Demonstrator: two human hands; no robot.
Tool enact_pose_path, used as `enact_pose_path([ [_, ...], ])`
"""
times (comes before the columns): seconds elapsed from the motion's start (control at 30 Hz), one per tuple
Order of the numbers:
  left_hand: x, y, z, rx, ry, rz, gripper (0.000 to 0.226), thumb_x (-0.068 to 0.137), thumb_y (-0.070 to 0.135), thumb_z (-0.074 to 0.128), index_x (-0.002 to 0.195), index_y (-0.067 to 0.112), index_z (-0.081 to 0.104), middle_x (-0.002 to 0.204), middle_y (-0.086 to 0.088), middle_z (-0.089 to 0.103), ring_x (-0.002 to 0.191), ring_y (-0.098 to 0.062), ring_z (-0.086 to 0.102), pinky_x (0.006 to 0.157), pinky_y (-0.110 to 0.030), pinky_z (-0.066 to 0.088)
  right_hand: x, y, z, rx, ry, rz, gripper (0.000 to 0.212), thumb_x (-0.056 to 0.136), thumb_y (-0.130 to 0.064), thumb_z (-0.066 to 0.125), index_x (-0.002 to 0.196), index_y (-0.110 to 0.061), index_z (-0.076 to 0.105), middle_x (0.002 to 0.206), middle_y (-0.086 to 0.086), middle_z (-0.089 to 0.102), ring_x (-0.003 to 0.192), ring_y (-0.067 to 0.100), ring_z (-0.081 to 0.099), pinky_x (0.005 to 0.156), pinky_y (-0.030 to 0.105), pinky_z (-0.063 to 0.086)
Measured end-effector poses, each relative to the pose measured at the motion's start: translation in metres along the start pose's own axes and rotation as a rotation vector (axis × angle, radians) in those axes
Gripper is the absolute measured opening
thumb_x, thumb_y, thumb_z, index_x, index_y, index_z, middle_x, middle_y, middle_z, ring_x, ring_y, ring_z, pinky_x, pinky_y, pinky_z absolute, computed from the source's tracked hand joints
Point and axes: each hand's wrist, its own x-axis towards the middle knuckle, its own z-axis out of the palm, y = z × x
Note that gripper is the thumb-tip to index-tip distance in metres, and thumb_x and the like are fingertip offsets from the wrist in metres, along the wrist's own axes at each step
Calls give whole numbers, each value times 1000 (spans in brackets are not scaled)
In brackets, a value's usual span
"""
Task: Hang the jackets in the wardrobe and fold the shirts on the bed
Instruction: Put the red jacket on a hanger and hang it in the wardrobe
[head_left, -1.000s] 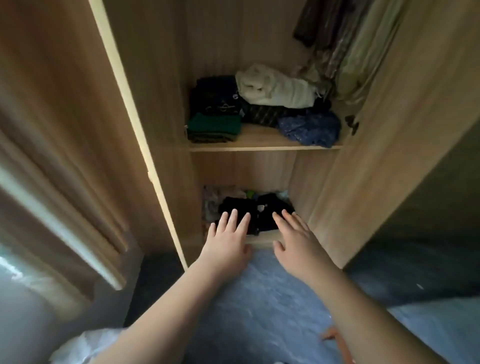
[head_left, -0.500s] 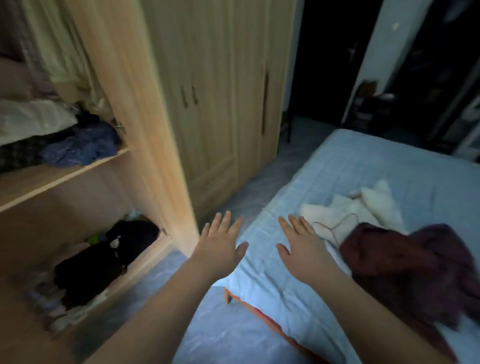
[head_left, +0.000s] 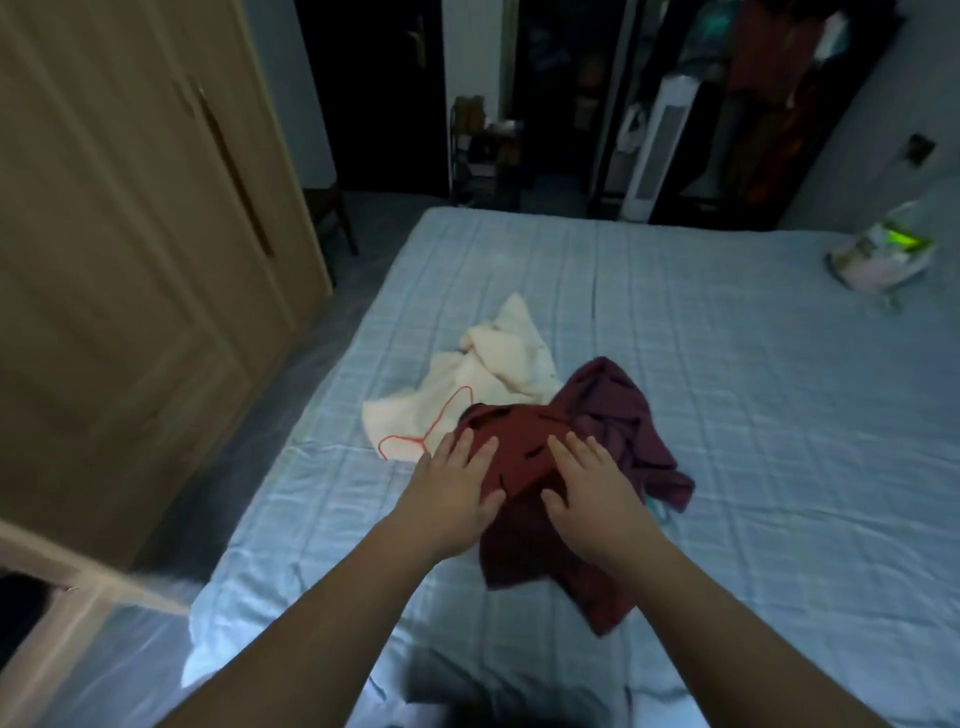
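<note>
Blue quilted bed (head_left: 727, 415) fills the dim room by a wood wardrobe (head_left: 130, 260), left hand (head_left: 457, 488) and right hand (head_left: 592, 488) flat, fingers straight, gripping nothing, over a maroon garment (head_left: 613, 410).

A dark red garment (head_left: 524, 457) lies crumpled on the pale blue bed (head_left: 727, 338), touching a rumpled plum garment (head_left: 618, 410). A cream garment (head_left: 498, 358) crossed by a thin red line lies just beside them.
</note>
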Motion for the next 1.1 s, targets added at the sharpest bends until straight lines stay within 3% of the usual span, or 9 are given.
enact_pose_path([
  [0.23,62,-6,13,-18,-39,37,72,100,51,40,160,24,11,166,-13,10,152,-32,12,122,-45,16,37,28,16,55,-32,78,71,96,-41,49,158,-21,21,163,7,22,151,27,14,123,35,11],
  [0.37,95,-36,24,-108,-68,-6,72,100,51,42,160,25,13,166,-12,11,152,-32,10,122,-46,17,74,30,29,40,-54,84,71,95,-39,50,157,-20,23,163,7,24,150,26,15,123,34,11],
  [0.53,130,-92,52,-205,-119,-88,73,98,47,47,158,18,19,161,-18,23,147,-35,23,120,-43,21,137,16,57,49,-127,97,69,93,-35,53,155,-18,28,161,8,29,148,27,20,121,34,15],
  [0.87,168,-188,133,-612,-396,-392,55,99,37,54,136,-2,45,128,-20,55,121,-39,54,100,-38,43,253,-14,148,-26,-370,71,69,93,-33,51,155,-16,27,159,9,31,147,29,23,119,39,23],
  [0.93,172,-197,141,-674,-474,-403,44,102,32,50,118,-10,55,100,-16,57,99,-30,61,89,-30,39,262,-15,163,-57,-416,58,69,92,-32,52,155,-15,28,159,10,32,147,30,24,119,39,23],
  [1.0,178,-201,151,-718,-614,-413,39,103,38,48,99,1,56,102,-21,60,89,-21,57,78,-26,39,264,-15,177,-86,-452,51,70,92,-32,53,155,-15,28,160,11,30,147,31,22,121,39,21],
  [1.1,181,-196,166,-850,-875,-533,55,93,63,51,125,19,47,113,-9,59,97,-25,65,77,-34,54,262,-11,197,-159,-493,31,72,92,-35,52,156,-16,26,162,11,25,150,32,17,122,43,18],
])
